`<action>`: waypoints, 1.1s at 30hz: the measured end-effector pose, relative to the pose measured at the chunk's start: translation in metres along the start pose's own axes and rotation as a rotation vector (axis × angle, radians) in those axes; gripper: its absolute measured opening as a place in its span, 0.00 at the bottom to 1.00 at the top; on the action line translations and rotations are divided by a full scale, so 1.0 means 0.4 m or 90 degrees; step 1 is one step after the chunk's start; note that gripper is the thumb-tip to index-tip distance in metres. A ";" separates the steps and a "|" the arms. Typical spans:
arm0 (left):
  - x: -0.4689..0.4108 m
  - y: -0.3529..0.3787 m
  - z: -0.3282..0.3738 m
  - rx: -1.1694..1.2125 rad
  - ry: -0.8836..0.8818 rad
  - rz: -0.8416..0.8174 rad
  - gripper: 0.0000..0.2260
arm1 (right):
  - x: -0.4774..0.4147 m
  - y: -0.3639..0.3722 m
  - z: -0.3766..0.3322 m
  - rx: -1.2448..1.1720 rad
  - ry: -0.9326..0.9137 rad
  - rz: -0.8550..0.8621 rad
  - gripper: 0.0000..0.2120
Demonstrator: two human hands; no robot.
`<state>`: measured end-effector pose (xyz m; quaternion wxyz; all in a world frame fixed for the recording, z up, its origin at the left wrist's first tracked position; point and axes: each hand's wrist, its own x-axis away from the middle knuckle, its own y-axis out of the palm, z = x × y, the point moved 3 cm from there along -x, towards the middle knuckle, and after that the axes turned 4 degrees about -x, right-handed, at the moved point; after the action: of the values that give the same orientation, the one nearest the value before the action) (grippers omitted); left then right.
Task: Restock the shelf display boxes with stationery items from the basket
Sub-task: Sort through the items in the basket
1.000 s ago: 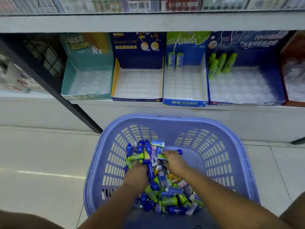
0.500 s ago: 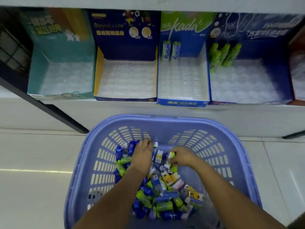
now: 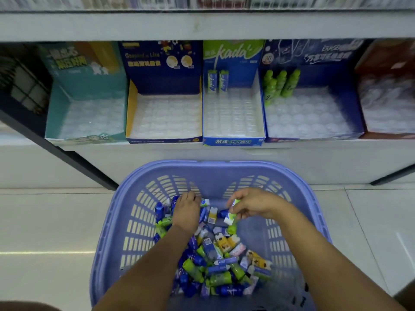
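Right grip (image 3: 253, 204) pinches erasers (image 3: 232, 213) over the basket (image 3: 139, 191). Left grip (image 3: 187, 213), beside it, digs in the pile (image 3: 215, 261); hold unclear.

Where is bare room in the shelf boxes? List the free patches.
Teal box and yellow-sided box: trays bare. Kada box: free in front of the two sticks. Blue box: free except the green bottles back-left. Crowded: middle of the basket.

— What is hidden or cropped?
— The left hand's (image 3: 187, 212) fingertips are buried among the basket's (image 3: 215, 167) items (image 3: 215, 265); the red box (image 3: 381, 57) is cut by the right edge.
— And blurred?
— The upper shelf's goods (image 3: 202, 2) cannot be read.
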<state>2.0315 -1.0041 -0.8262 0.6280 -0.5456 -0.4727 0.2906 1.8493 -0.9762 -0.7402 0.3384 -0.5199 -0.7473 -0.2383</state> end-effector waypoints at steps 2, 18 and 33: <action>0.002 -0.012 -0.004 -0.011 -0.012 -0.027 0.24 | 0.030 -0.004 -0.011 -0.029 -0.006 -0.003 0.02; 0.047 -0.566 0.010 0.652 0.034 -0.196 0.10 | 0.304 -0.105 -0.311 -0.108 -0.452 0.262 0.08; 0.061 -0.720 -0.106 1.033 -0.128 -0.076 0.08 | 0.097 -0.160 -0.585 0.100 -0.606 0.554 0.07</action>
<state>2.0359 -1.0677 -0.5412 0.7965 0.1331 -0.1978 0.5557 1.8406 -1.1400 -0.5576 0.0727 -0.7979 -0.5515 0.2322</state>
